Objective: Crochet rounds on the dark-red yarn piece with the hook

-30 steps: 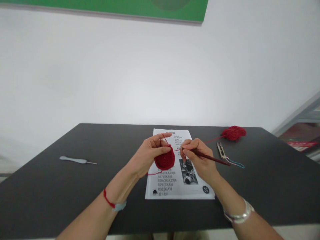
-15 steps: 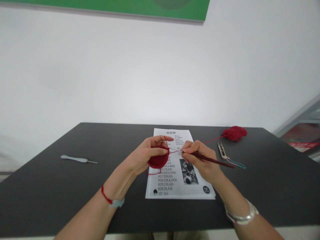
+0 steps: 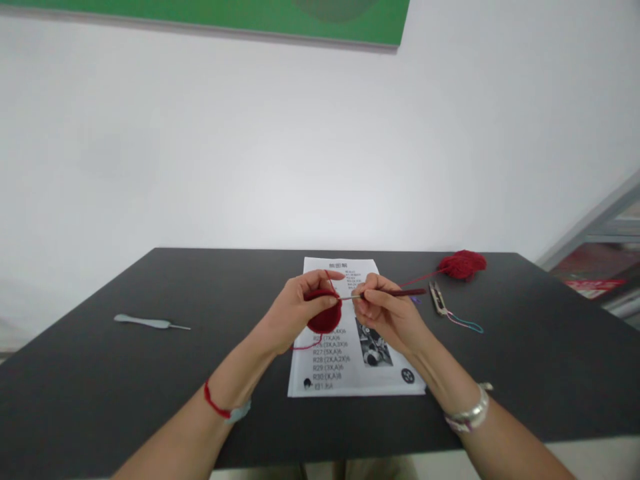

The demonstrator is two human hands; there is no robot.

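Pinched in my left hand [image 3: 300, 305] is a round red crochet piece [image 3: 325, 321], with a strand of red yarn running up over the raised index finger. My right hand [image 3: 387, 310] grips a crochet hook [image 3: 395, 293] with a dark red-brown handle, held nearly level. Its thin metal shaft reaches left to the upper right edge of the crochet piece, beside my left thumb. Whether the tip sits inside a stitch is too small to tell. A loose red tail hangs below the piece.
Under my hands lies a printed pattern sheet [image 3: 350, 383] on the dark table [image 3: 225, 280]. A red yarn ball [image 3: 463, 265] and thread snips [image 3: 437, 299] with a coloured cord lie to the right. Another crochet hook [image 3: 145, 322], grey-handled, lies left. A white wall stands behind.
The hook in my right hand has turned from slanting down to the right to nearly level, and its shaft has come closer to the crochet piece. The view has shifted slightly.
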